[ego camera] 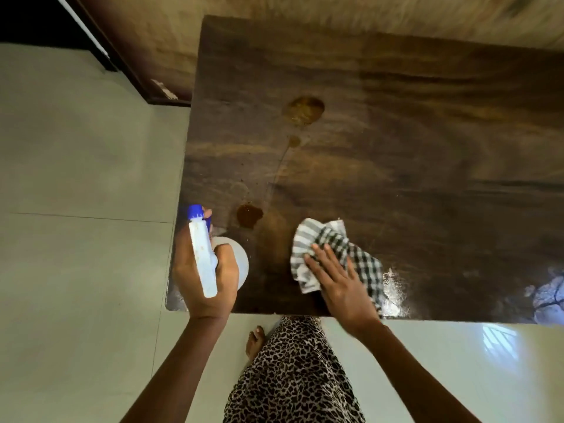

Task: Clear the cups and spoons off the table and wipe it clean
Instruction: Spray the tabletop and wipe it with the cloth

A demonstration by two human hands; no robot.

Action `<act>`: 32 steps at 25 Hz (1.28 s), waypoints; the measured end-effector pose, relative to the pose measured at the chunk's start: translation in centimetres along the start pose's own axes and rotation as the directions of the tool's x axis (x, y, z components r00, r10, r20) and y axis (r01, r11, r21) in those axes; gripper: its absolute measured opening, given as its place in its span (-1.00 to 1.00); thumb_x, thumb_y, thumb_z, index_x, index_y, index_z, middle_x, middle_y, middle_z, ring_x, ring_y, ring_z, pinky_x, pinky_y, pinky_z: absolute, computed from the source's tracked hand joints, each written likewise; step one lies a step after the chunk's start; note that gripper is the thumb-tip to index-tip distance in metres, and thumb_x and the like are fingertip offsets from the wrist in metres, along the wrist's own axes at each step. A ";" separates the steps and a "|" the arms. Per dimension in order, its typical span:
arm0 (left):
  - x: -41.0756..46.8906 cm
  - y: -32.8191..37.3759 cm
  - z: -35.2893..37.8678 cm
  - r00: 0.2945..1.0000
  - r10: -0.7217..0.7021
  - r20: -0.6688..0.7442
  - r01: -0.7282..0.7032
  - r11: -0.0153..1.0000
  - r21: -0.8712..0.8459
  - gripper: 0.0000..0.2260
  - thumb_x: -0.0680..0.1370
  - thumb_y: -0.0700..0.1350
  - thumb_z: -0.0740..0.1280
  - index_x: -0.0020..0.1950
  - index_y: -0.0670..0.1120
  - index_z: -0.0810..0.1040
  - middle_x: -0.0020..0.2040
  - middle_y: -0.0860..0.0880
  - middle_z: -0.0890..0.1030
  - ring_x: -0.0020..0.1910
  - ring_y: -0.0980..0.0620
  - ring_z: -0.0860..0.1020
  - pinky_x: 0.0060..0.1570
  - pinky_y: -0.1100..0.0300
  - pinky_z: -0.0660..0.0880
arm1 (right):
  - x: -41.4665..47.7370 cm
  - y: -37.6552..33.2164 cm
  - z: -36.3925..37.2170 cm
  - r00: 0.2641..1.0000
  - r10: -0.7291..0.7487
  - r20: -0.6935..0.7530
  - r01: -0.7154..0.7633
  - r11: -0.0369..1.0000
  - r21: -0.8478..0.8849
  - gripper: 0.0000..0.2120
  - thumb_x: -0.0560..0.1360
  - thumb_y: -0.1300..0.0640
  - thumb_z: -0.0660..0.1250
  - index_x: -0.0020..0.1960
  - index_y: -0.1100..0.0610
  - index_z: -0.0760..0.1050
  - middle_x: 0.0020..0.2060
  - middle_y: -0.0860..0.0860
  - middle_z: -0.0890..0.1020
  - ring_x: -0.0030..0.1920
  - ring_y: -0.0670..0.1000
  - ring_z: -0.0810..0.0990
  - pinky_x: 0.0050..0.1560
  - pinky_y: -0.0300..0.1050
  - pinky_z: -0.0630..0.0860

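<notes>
A dark wooden table (396,123) fills the upper right of the head view. Brown spills lie on it: a large one (303,109) toward the middle and a smaller one (248,215) near the front left. My left hand (204,279) grips a white spray bottle (203,257) with a blue nozzle over the table's front left corner. My right hand (338,282) lies flat with straight fingers on a black-and-white checked cloth (329,245) at the table's front edge. No cups or spoons are in view.
Pale floor tiles (76,178) spread to the left and in front of the table. A dark door frame (122,56) runs along the back left. My patterned skirt (293,377) and a bare foot (254,340) are below the table edge. A wet sheen (393,288) shows right of the cloth.
</notes>
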State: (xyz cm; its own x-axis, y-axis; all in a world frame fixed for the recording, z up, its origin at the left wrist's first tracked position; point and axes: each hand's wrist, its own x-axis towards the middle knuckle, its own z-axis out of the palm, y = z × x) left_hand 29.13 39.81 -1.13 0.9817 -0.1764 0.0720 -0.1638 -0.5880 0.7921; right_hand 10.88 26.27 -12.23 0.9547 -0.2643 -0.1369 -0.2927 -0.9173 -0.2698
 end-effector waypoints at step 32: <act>16.1 15.6 12.3 0.751 -0.450 0.483 0.457 0.883 0.112 -0.81 0.54 -0.21 0.30 -0.08 -0.07 0.27 -0.28 0.09 0.27 -0.37 0.08 0.34 -0.55 0.46 0.35 | 18.6 13.9 -13.3 0.877 0.426 -0.224 -0.312 0.857 0.410 -0.44 0.51 0.42 0.16 0.47 0.15 0.19 0.49 0.03 0.15 0.50 -0.06 -0.02 0.45 0.09 0.07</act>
State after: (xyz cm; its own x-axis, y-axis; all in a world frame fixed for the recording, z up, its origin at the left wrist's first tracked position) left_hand 41.21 18.08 4.99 0.7642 -0.2488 -0.5951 0.2928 -0.6883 0.6638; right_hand 25.29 4.63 -5.89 0.7245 -0.6889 -0.0217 -0.5705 -0.5817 -0.5798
